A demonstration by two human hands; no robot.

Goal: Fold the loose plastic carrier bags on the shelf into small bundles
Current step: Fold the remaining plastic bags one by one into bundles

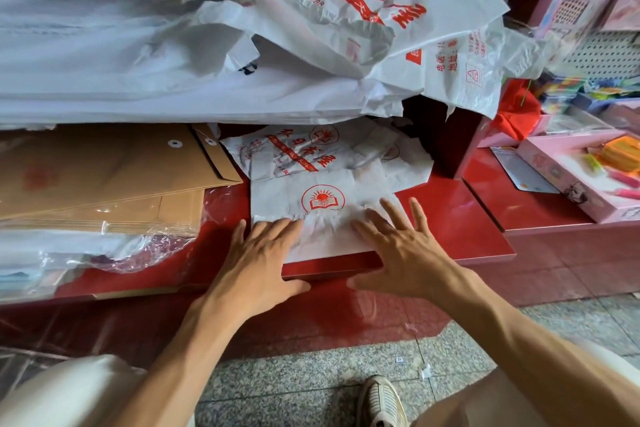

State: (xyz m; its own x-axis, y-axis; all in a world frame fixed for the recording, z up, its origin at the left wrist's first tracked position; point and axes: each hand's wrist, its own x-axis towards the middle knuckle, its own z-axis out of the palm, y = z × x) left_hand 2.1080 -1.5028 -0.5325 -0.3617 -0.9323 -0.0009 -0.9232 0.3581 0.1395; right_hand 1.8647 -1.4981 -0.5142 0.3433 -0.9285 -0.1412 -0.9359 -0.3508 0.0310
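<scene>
Head view: both hands, left [258, 255] and right [403, 246], lie spread flat, pinching nothing, on a bag [322, 215] at the shelf [460, 218] edge, six o'clock of the pile [346, 21]. It looks thin, slippery, limp; best gripped at corners.

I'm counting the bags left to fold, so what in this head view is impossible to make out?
- Loose bag pile: overlapping sheets hide the count; the top edge cuts it off.
- Flattened bag: its near edge lies under the left hand and right hand.
- Small print on the bags: too small.
</scene>
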